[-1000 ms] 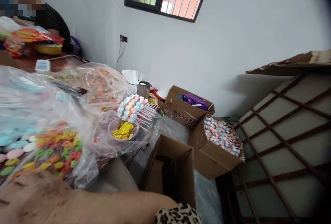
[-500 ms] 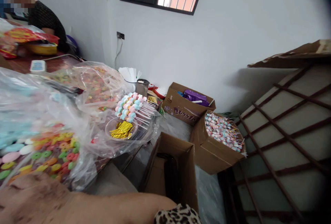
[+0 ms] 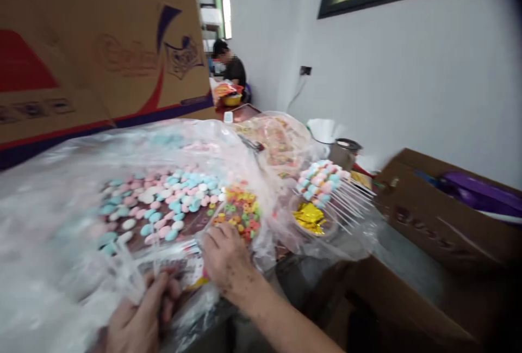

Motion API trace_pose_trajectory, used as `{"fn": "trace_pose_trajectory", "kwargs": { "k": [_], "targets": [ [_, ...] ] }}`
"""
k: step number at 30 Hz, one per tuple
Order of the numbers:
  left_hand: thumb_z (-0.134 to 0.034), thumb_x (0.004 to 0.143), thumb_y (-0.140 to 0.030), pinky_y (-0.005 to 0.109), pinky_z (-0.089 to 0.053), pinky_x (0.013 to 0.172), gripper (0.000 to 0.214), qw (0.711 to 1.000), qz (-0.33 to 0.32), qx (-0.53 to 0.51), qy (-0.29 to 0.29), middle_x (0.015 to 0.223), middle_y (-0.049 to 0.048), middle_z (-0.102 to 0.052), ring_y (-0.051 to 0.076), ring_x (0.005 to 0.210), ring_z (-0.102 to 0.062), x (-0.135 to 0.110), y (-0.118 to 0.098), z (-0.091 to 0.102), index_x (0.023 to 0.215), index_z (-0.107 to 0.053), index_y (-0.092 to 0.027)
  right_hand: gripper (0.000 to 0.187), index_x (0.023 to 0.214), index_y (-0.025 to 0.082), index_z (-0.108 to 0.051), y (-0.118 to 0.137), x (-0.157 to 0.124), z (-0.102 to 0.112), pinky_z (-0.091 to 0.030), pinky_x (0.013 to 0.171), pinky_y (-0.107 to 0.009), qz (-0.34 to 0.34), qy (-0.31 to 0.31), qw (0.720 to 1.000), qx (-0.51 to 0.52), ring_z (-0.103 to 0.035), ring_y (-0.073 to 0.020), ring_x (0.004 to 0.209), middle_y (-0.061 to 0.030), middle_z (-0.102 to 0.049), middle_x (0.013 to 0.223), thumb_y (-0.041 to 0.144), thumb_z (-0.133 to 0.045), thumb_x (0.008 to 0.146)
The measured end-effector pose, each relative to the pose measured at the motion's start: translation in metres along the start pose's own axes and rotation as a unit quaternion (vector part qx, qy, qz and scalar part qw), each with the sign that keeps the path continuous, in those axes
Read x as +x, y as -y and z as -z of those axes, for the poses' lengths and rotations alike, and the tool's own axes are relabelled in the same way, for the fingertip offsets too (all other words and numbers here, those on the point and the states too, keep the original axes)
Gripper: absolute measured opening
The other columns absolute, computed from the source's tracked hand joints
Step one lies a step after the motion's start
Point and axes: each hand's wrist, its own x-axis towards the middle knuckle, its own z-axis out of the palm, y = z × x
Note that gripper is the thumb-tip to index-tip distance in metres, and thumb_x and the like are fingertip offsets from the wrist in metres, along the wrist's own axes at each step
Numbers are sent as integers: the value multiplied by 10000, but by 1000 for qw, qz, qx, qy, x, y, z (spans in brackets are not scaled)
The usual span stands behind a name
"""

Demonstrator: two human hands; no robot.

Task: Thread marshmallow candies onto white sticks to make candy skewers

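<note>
The clear crinkled plastic sheet [image 3: 61, 190] is see-through with a milky white sheen. The round flat candies [image 3: 163, 206] under it are pastel pink, pale blue and white. The small ring-shaped candies [image 3: 241, 212] are orange, green, yellow and red. The marshmallow skewers [image 3: 322, 179] show pink, blue and white bands on white sticks. The shiny twist ties [image 3: 309, 217] are gold. The big cardboard box [image 3: 98, 43] is tan, printed with a red patch and dark purple stripes and lettering. The open cardboard carton [image 3: 440, 222] is brown, with purple packets [image 3: 477, 192] inside. The wall [image 3: 408, 81] is plain white.
</note>
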Motion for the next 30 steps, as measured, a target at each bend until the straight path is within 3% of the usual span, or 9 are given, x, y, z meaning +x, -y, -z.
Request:
{"fn": "trace_pose_trajectory", "kwargs": {
  "k": [2, 12, 20, 27, 30],
  "targets": [
    [-759, 620, -662, 152, -277, 321, 561, 998, 5, -60, -19, 505, -51, -609, 55, 334, -400, -1, 1, -3, 817, -657, -147, 35, 884, 161, -603, 1, -1, -1, -499, 845, -403, 5, -4, 1000, 17, -533, -239, 902, -77, -629, 905, 167, -569, 887],
    [-738, 743, -483, 127, -246, 323, 359, 991, -26, -127, -15, 506, -42, -624, 28, 304, -390, -8, -2, -9, 789, -656, -137, 117, 952, 174, -603, -1, -6, 2, -493, 904, -453, 17, -17, 998, 50, -535, -261, 985, -97, -635, 955, 115, -523, 891],
    [-702, 768, -467, 129, -246, 329, 337, 992, -19, -125, -14, 515, -52, -606, 25, 306, -379, -9, -3, -9, 805, -651, -136, 111, 927, 170, -617, 0, -7, 5, -469, 942, -442, 23, -19, 998, 64, -522, -264, 991, -94, -638, 927, 114, -525, 900],
    [-679, 795, -496, 146, -241, 342, 383, 994, 8, -106, 19, 576, -18, -620, 44, 344, -411, -10, 0, -4, 860, -698, -119, 188, 1073, 143, -613, 3, -5, 10, -392, 987, -464, 43, -70, 985, 152, -503, -273, 1029, -107, -657, 1028, 137, -498, 924],
    [-644, 820, -533, 164, -249, 387, 402, 995, 14, -73, 72, 557, -36, -554, 56, 388, -392, -14, -5, 0, 806, -684, -134, 218, 1125, 153, -602, 16, 3, 17, -404, 943, -416, 3, -15, 971, 239, -509, -256, 1026, -96, -653, 1064, 172, -507, 930]
  ]
}}
